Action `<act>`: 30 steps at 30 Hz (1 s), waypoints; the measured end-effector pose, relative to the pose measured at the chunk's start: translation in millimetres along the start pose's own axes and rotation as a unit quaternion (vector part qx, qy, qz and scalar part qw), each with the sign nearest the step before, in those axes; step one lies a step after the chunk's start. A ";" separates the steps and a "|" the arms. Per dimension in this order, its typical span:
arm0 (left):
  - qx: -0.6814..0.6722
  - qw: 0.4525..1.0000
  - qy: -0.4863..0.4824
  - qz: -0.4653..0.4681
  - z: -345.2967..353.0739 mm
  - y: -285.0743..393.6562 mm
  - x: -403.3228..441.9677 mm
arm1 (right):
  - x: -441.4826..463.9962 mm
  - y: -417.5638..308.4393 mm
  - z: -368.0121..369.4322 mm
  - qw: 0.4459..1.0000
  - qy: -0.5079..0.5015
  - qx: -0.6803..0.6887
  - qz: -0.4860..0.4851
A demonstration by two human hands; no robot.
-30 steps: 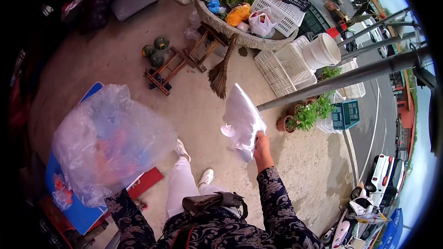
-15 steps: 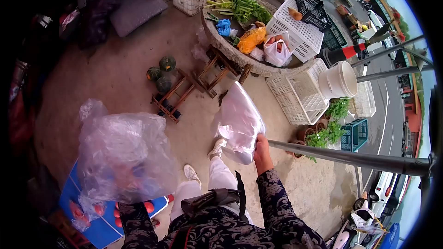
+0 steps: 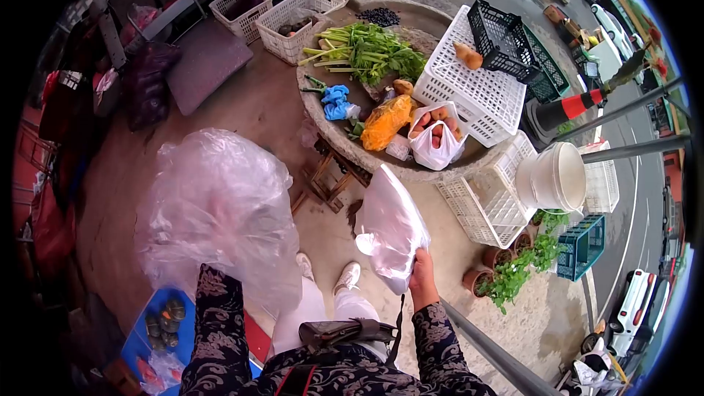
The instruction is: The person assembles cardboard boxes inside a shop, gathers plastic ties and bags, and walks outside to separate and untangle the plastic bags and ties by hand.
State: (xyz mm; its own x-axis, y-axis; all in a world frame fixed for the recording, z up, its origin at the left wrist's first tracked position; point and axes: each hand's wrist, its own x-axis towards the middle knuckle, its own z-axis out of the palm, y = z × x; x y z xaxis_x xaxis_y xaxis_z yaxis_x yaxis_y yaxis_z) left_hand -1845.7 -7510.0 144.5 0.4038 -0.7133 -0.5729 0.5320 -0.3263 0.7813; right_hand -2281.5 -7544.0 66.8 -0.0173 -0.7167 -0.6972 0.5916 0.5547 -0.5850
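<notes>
A large clear plastic bag (image 3: 220, 209), crumpled and puffed out, is held up at the end of my left sleeve (image 3: 218, 315). Its folds hide my left hand and fingers. On the other side my right hand (image 3: 422, 279) is closed round the lower edge of a white plastic bag (image 3: 392, 231), which stands up from the fist in a pointed shape. Beyond it lies a round stone table (image 3: 312, 99) with celery (image 3: 367, 48), an orange bag (image 3: 389, 121) and a white carrier bag of reddish-brown produce (image 3: 438, 139).
White crates (image 3: 469, 77) and a black crate (image 3: 502, 33) sit at the table's right, with a white bucket (image 3: 551, 176) nearby. Potted plants (image 3: 506, 271) and a metal pole (image 3: 506, 352) are at right. A blue surface (image 3: 143, 345) with squashes is at lower left.
The view has shifted, so the stone table appears lower and nearer. The clear bag sits higher and further right over the floor. Both hands keep their bags.
</notes>
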 end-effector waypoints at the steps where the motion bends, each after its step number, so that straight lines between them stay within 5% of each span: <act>1: 0.014 1.000 -0.024 0.001 24.5 3.9 23.3 | 2.1 -8.1 5.6 1.000 0.007 0.023 -0.004; 8: 0.161 0.957 -0.234 0.065 216.8 35.8 191.6 | 25.6 -33.2 36.4 0.987 0.080 0.137 -0.040; 14: 0.279 0.825 -0.434 0.231 341.3 46.8 296.9 | 36.8 -38.9 78.1 0.968 0.111 0.209 -0.081; 20: 0.524 0.821 -0.223 0.033 359.8 37.7 308.8 | 52.5 -23.1 75.7 0.965 0.121 0.221 -0.078; 24: 0.278 0.929 -0.234 -0.076 286.7 16.0 259.8 | 52.4 -20.7 73.4 0.965 0.134 0.221 -0.048; 30: 0.262 0.913 -0.208 -0.232 207.4 -69.2 157.2 | 9.9 -40.1 90.1 0.972 0.051 0.229 0.005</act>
State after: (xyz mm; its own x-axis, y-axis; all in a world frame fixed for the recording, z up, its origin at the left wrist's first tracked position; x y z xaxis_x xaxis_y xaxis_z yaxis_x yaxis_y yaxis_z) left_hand -1973.4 -7728.2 51.7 -0.1502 -0.5608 -0.8142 0.1007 -0.8279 0.5517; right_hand -2232.8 -7611.3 120.6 -0.0749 -0.6542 -0.7526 0.8889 0.2982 -0.3477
